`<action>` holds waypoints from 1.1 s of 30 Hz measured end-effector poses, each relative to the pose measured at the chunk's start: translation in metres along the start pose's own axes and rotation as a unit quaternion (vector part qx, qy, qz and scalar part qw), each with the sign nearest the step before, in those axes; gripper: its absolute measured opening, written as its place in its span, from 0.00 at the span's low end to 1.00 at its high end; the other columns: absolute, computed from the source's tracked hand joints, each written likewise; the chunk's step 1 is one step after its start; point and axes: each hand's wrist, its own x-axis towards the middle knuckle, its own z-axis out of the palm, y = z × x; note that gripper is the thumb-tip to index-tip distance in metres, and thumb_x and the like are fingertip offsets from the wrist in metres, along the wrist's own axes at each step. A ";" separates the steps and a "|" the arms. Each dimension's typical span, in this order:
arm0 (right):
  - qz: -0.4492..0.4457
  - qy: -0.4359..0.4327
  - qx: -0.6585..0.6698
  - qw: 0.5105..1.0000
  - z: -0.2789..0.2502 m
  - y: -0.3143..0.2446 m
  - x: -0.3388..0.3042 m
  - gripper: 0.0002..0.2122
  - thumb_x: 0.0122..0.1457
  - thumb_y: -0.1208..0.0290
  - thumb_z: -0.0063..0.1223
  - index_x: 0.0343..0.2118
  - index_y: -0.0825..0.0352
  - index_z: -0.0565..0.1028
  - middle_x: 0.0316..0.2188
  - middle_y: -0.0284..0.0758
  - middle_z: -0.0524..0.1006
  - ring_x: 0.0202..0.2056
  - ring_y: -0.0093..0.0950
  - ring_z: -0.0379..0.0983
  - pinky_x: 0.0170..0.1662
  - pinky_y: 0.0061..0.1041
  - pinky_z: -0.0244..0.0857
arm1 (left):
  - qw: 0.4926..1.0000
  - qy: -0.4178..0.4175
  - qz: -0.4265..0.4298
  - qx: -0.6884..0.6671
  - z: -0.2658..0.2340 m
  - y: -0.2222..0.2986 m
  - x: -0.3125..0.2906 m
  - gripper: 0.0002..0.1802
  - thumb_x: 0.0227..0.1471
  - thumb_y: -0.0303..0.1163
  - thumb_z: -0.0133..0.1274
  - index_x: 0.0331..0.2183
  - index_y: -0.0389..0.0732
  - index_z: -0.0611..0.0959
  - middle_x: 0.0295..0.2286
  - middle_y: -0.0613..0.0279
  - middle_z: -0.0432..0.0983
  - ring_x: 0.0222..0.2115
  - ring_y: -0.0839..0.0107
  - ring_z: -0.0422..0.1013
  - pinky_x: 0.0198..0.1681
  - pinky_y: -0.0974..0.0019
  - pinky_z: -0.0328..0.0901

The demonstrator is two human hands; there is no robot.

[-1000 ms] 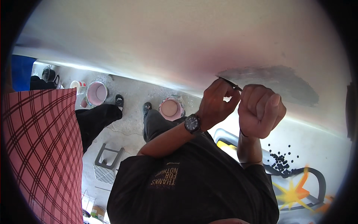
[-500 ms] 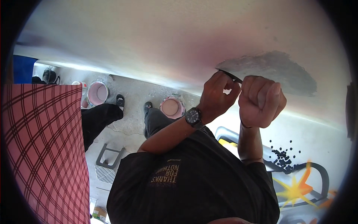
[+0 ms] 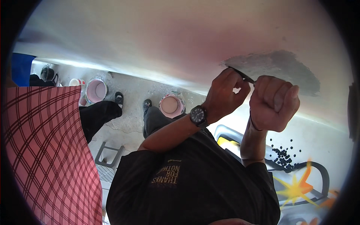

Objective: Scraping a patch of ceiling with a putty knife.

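A thin dark scraper blade lies against the pale wall, at the lower left part of a rough grey patch of filler. My left hand, with a black watch at its wrist, is closed on the blade's left part. Beside it my right hand makes a fist at the blade's right end; the fingers hide how far the blade runs into it. A pinkish stain surrounds the wall left of the patch.
Another person in a red checked shirt stands close on my left. Pink-lined buckets and a white tub stand on the floor along the wall. A grey frame lies behind. Painted shapes cover the surface at right.
Both hands and the blade have shifted a little to the right along the grey patch. The other person's checked shirt reaches slightly further right at the bottom.
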 end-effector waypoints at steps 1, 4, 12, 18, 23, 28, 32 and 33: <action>-0.007 -0.001 0.024 1.000 -0.006 0.002 0.002 0.21 0.69 0.70 0.31 0.14 0.63 0.55 0.10 0.27 0.53 0.13 0.18 0.45 0.18 0.25 0.41 | 1.000 -0.006 0.006 0.011 0.004 -0.003 0.001 0.08 0.45 0.22 0.58 0.24 0.37 0.74 0.21 0.57 0.71 0.22 0.61 0.70 0.24 0.61 0.67; 0.012 0.005 -0.014 1.000 -0.018 0.029 -0.007 0.20 0.68 0.73 0.35 0.15 0.64 0.54 0.10 0.27 0.54 0.13 0.18 0.46 0.18 0.25 0.40 | 0.998 -0.030 -0.036 0.041 0.006 -0.012 -0.009 0.07 0.44 0.22 0.58 0.24 0.37 0.74 0.21 0.57 0.71 0.23 0.60 0.71 0.25 0.61 0.67; -0.024 -0.016 -0.037 0.999 -0.010 0.014 0.001 0.20 0.68 0.71 0.37 0.16 0.65 0.56 0.11 0.29 0.56 0.13 0.21 0.49 0.18 0.24 0.43 | 0.999 0.003 0.043 0.030 0.006 -0.014 0.005 0.09 0.43 0.21 0.59 0.21 0.38 0.73 0.21 0.59 0.70 0.22 0.60 0.69 0.23 0.60 0.65; -0.014 -0.077 0.080 0.994 0.010 -0.004 0.007 0.22 0.69 0.69 0.37 0.14 0.64 0.55 0.11 0.29 0.57 0.13 0.21 0.52 0.18 0.24 0.47 | 0.999 0.017 0.029 0.037 -0.014 0.013 0.021 0.09 0.42 0.21 0.59 0.22 0.38 0.73 0.20 0.59 0.69 0.22 0.61 0.68 0.24 0.59 0.65; -0.007 -0.066 -0.001 0.998 0.029 0.007 0.014 0.22 0.70 0.67 0.32 0.14 0.61 0.54 0.10 0.27 0.55 0.13 0.20 0.48 0.18 0.24 0.44 | 0.998 0.024 0.018 0.058 -0.030 0.005 0.021 0.10 0.43 0.21 0.60 0.21 0.38 0.72 0.21 0.60 0.71 0.19 0.64 0.69 0.21 0.62 0.64; -0.023 -0.066 0.086 0.994 0.036 0.007 0.009 0.22 0.69 0.67 0.34 0.14 0.62 0.56 0.09 0.29 0.56 0.12 0.21 0.48 0.18 0.26 0.45 | 0.995 0.038 0.061 0.073 -0.044 0.005 0.025 0.11 0.41 0.20 0.60 0.21 0.39 0.72 0.20 0.60 0.69 0.20 0.63 0.68 0.22 0.62 0.64; -0.024 -0.025 0.168 0.985 0.022 0.014 -0.008 0.21 0.69 0.66 0.29 0.15 0.61 0.56 0.10 0.28 0.56 0.12 0.23 0.49 0.19 0.28 0.48 | 0.990 0.012 0.080 0.117 -0.056 0.003 0.026 0.13 0.39 0.17 0.62 0.19 0.39 0.72 0.17 0.63 0.68 0.19 0.66 0.67 0.21 0.65 0.63; -0.015 0.012 0.170 0.985 0.021 0.008 -0.017 0.20 0.69 0.66 0.29 0.16 0.61 0.57 0.11 0.29 0.56 0.13 0.23 0.50 0.20 0.28 0.49 | 0.986 -0.002 0.110 0.122 -0.060 0.002 0.020 0.13 0.38 0.17 0.61 0.19 0.39 0.72 0.18 0.63 0.68 0.19 0.65 0.67 0.22 0.64 0.62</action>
